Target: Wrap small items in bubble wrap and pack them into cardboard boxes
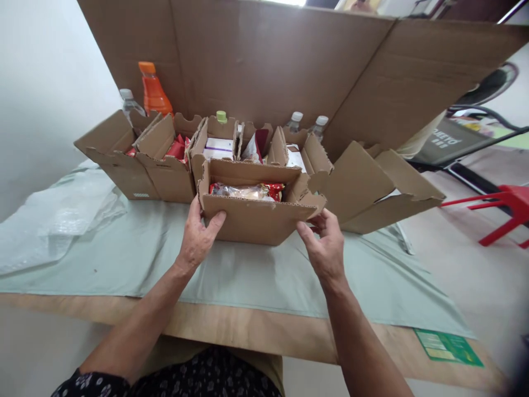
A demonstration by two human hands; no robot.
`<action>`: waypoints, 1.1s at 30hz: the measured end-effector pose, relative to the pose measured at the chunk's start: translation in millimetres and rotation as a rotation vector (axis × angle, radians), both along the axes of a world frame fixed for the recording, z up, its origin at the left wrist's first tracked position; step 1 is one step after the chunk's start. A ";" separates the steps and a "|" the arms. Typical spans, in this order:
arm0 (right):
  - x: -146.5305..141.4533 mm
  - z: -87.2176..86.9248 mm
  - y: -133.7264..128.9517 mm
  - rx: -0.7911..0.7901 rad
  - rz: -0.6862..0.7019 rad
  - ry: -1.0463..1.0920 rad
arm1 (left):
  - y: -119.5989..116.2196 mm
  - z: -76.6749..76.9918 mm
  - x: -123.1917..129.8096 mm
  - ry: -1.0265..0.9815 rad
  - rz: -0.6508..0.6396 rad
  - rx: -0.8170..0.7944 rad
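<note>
A small open-topped cardboard box (256,225) stands in front of a row of similar boxes, at the middle of the view. Inside it lie food packets (243,192) in clear and red wrapping. My left hand (197,237) grips the box's left end, thumb on the front wall and fingers around the side. At the opposite end, my right hand (325,245) holds the lower right corner between thumb and fingers, which are partly hidden by the box. Both hands are closed on the cardboard.
Behind stand cut boxes (169,179) with packets, and another box (372,193) at right. Bottles, one an orange bottle (155,94), rise before a tall cardboard panel (264,60). Bubble wrap (53,215) lies left on the green cloth (165,264). A red stool (510,204) stands right.
</note>
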State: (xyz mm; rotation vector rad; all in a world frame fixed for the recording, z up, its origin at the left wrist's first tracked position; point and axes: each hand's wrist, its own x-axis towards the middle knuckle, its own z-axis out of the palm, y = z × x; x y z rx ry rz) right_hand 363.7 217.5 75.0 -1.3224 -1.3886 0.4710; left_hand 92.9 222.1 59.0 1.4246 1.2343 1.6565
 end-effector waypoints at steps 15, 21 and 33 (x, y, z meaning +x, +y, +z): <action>-36.1 -10.2 -46.6 -0.054 0.029 -0.010 | -66.3 -13.5 -1.9 0.006 0.115 -0.047; -72.4 12.1 -64.9 -0.006 0.133 -0.050 | -98.4 0.1 -35.6 0.076 0.280 0.025; -32.7 4.6 -124.5 0.040 -0.177 -0.117 | -119.2 7.5 -10.2 0.103 -0.017 -0.026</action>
